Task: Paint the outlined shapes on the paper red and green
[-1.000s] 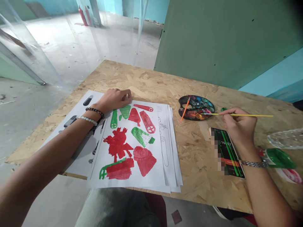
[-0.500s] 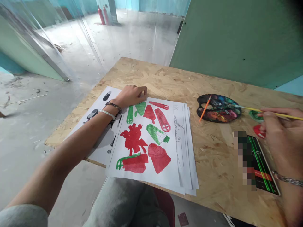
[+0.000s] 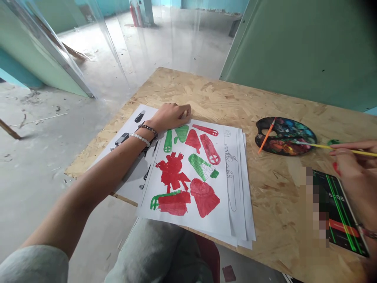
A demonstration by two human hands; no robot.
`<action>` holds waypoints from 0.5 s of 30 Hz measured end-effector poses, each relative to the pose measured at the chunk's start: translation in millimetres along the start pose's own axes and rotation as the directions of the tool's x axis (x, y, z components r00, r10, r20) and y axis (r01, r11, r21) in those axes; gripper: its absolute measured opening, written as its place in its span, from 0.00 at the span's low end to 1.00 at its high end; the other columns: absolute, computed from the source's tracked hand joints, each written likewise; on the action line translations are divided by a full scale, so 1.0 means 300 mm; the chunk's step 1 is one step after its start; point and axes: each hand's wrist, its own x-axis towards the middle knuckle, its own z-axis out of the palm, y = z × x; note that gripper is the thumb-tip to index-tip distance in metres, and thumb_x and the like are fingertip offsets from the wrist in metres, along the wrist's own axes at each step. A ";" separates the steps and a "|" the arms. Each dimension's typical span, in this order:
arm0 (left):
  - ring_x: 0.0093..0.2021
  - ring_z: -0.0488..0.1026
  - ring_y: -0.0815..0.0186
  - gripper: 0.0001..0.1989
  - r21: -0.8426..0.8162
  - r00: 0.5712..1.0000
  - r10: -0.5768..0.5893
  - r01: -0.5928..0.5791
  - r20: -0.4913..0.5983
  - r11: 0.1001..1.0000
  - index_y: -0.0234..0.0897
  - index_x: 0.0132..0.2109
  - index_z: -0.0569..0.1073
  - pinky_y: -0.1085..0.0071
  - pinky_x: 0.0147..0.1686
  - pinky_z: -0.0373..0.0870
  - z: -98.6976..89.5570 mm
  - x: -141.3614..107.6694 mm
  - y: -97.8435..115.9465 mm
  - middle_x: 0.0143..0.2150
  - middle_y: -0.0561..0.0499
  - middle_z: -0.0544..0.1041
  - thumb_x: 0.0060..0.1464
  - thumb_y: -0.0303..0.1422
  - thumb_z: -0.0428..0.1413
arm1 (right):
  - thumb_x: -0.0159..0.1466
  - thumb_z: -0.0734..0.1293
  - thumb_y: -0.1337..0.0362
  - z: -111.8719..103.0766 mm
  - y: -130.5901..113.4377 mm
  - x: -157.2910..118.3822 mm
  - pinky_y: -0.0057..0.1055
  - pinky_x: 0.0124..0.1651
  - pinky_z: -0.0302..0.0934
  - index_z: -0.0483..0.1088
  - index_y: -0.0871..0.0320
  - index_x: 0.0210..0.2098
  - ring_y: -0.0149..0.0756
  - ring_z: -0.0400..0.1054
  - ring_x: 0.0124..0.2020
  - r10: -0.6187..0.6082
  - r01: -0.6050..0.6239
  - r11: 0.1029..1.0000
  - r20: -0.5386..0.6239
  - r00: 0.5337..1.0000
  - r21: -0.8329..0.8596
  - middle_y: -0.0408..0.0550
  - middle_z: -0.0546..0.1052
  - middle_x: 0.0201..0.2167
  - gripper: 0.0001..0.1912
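Note:
My left hand (image 3: 172, 116) rests at the top edge of a sheet (image 3: 182, 186) painted with red and green shapes. Its fingers are curled, and what they hold, if anything, is hidden. At the right, my right hand (image 3: 353, 165) is closed on a thin yellow paintbrush (image 3: 326, 147). The brush tip lies over the lower half of a dark oval palette (image 3: 287, 135) smeared with many colours. An orange brush (image 3: 267, 135) lies across the palette's left end.
Below my right hand lies a phone (image 3: 338, 212) with green lines on its screen. More sheets (image 3: 235, 173) sit under the painted one, on a chipboard table (image 3: 206, 96). A green panel (image 3: 300, 51) stands behind the table.
The brush tip has moved from the palette's upper right part to its lower middle, with my right hand. The view has shifted a little; my left hand keeps its place on the paper.

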 end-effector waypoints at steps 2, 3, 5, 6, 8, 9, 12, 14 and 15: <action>0.27 0.68 0.64 0.13 -0.002 1.000 0.000 0.000 -0.002 1.000 0.39 0.47 0.79 0.65 0.33 0.54 -0.002 0.001 0.002 0.29 0.51 0.79 0.66 0.38 0.52 | 0.50 0.71 0.64 0.003 -0.029 -0.002 0.35 0.23 0.60 0.77 0.52 0.27 0.38 0.69 0.21 0.079 -0.080 0.996 0.014 0.997 0.032 0.49 0.80 0.25 0.03; 0.27 0.68 0.65 0.13 -0.004 1.000 0.000 0.000 -0.002 1.000 0.39 0.47 0.79 0.65 0.33 0.54 -0.003 0.002 0.003 0.29 0.51 0.79 0.66 0.38 0.52 | 0.49 0.71 0.63 0.005 -0.040 -0.001 0.35 0.24 0.60 0.77 0.52 0.26 0.39 0.70 0.21 0.076 -0.076 0.996 0.011 0.997 0.047 0.50 0.80 0.25 0.03; 0.28 0.68 0.64 0.13 -0.004 1.000 -0.005 0.005 0.002 1.000 0.40 0.47 0.79 0.65 0.34 0.55 -0.004 0.003 0.003 0.29 0.51 0.78 0.66 0.39 0.52 | 0.49 0.70 0.62 0.007 -0.053 0.001 0.35 0.24 0.60 0.77 0.53 0.25 0.39 0.70 0.21 0.032 -0.032 0.998 -0.004 0.999 0.053 0.50 0.80 0.23 0.03; 0.28 0.68 0.65 0.13 -0.003 1.000 -0.015 0.015 0.005 1.000 0.40 0.47 0.79 0.66 0.34 0.55 -0.005 0.003 0.003 0.29 0.52 0.78 0.66 0.39 0.52 | 0.50 0.70 0.61 0.008 -0.053 0.001 0.34 0.24 0.60 0.77 0.53 0.25 0.39 0.70 0.21 0.010 -0.010 0.999 -0.001 1.000 0.045 0.49 0.80 0.23 0.04; 0.27 0.67 0.65 0.13 0.003 0.999 -0.028 0.028 0.015 1.000 0.40 0.47 0.79 0.66 0.35 0.55 -0.006 0.003 0.003 0.28 0.52 0.77 0.66 0.40 0.52 | 0.51 0.70 0.61 0.006 -0.046 0.000 0.33 0.24 0.59 0.78 0.54 0.26 0.38 0.70 0.21 -0.041 0.040 0.999 0.016 0.999 0.008 0.48 0.81 0.24 0.05; 0.27 0.66 0.65 0.14 0.009 0.999 -0.033 0.033 0.016 0.999 0.40 0.47 0.79 0.66 0.34 0.55 -0.006 0.003 0.004 0.27 0.52 0.77 0.67 0.40 0.52 | 0.52 0.69 0.62 0.003 -0.040 -0.001 0.32 0.25 0.59 0.78 0.54 0.26 0.37 0.70 0.21 -0.071 0.071 0.997 0.024 0.997 -0.016 0.48 0.81 0.24 0.05; 0.26 0.67 0.65 0.14 0.027 0.999 -0.041 0.041 0.015 0.999 0.40 0.47 0.79 0.66 0.34 0.55 -0.010 0.003 0.006 0.27 0.52 0.77 0.67 0.40 0.52 | 0.52 0.68 0.65 -0.006 -0.023 -0.007 0.31 0.25 0.58 0.78 0.55 0.27 0.35 0.68 0.21 -0.169 0.171 0.983 0.032 0.985 -0.072 0.45 0.80 0.24 0.05; 0.26 0.68 0.65 0.14 0.031 0.999 -0.039 0.038 0.021 0.999 0.40 0.48 0.79 0.66 0.34 0.55 -0.014 0.004 0.008 0.28 0.52 0.78 0.67 0.40 0.52 | 0.53 0.68 0.66 -0.011 -0.017 -0.010 0.30 0.25 0.57 0.77 0.55 0.27 0.34 0.66 0.20 -0.227 0.230 0.969 0.044 0.973 -0.095 0.43 0.78 0.22 0.04; 0.26 0.68 0.65 0.14 0.031 0.999 -0.037 0.036 0.027 0.999 0.40 0.48 0.79 0.66 0.34 0.56 -0.016 0.005 0.008 0.28 0.52 0.78 0.67 0.40 0.52 | 0.53 0.68 0.66 -0.012 -0.016 -0.011 0.30 0.25 0.57 0.77 0.55 0.27 0.34 0.65 0.20 -0.249 0.254 0.961 0.055 0.967 -0.107 0.43 0.77 0.22 0.04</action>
